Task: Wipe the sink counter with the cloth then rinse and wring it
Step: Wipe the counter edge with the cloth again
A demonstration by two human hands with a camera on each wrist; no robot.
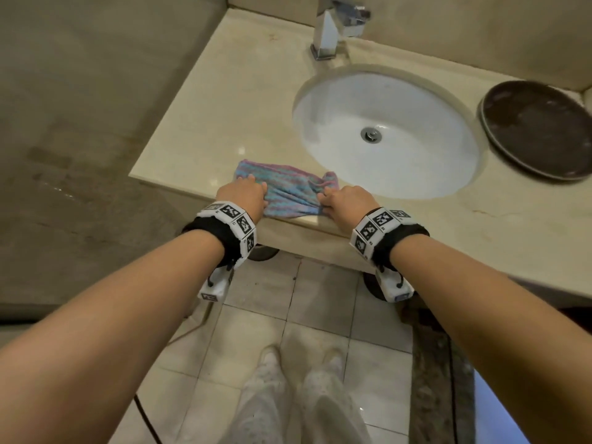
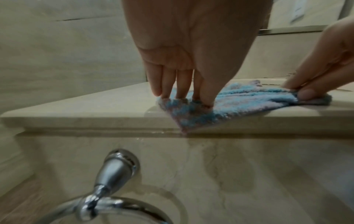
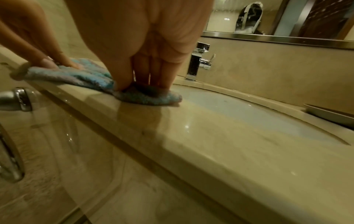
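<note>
A blue and pink striped cloth lies on the beige stone counter at its front edge, just left of the white sink. One corner of the cloth hangs over the edge. My left hand pinches its left end, fingertips and thumb pointing down into the fabric. My right hand pinches the bunched right end of the cloth, and this hand sits close to the basin rim. The cloth is stretched between both hands.
A chrome faucet stands behind the basin. A dark round tray sits on the counter to the right. A chrome towel ring is mounted on the counter front below my hands. A wall closes off the left side.
</note>
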